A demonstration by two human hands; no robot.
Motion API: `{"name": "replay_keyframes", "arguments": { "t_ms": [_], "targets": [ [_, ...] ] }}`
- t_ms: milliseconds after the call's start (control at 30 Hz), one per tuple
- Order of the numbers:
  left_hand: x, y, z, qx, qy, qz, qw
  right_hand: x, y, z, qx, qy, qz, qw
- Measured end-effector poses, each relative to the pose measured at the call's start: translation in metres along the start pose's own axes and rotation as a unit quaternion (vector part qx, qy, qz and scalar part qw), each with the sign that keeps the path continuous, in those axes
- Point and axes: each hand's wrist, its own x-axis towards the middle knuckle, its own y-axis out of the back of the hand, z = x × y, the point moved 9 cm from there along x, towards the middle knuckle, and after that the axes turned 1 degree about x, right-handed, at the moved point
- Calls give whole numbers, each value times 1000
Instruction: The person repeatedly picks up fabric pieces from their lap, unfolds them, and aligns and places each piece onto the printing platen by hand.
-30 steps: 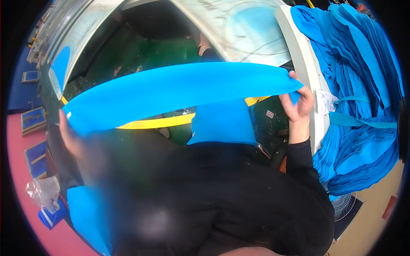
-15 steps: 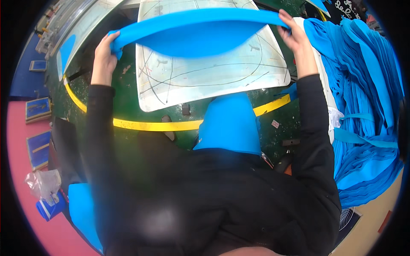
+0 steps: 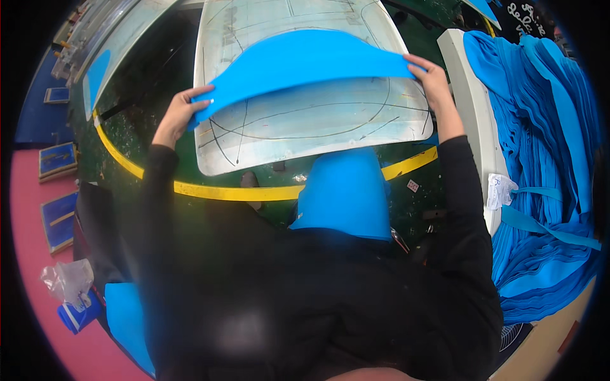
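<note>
A curved piece of bright blue fabric (image 3: 305,62) stretches between my two hands over a pale board (image 3: 286,127) marked with dark curved lines. Its left end is pinched between the thumb and fingers of my left hand (image 3: 182,113). My right hand (image 3: 434,84) grips the right end the same way, near the board's right edge. The straight near edge of the fabric is pulled taut, while its rounded far part spreads over the board. Whether the whole piece touches the board I cannot tell.
To the right hangs a thick stack of blue fabric pieces (image 3: 540,127) beside a white edge (image 3: 470,95). A yellow curved rail (image 3: 248,192) crosses in front of me. Blue fabric (image 3: 343,193) drapes below the board. Another board (image 3: 121,51) stands at far left.
Both hands have come down and nearer to me with the fabric. Its rounded part hung toward me before; now it is flipped over to the far side, across the board.
</note>
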Motion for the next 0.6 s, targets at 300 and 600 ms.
{"name": "replay_keyframes", "arguments": {
  "t_ms": [300, 600],
  "targets": [
    [-25, -24, -22, 43, 21, -3, 999, -47, 0, 15, -146, 17, 43, 988],
    [-36, -27, -9, 191, -10, 20, 981, -60, -1, 20, -160, 59, 51, 984]
  ]
}}
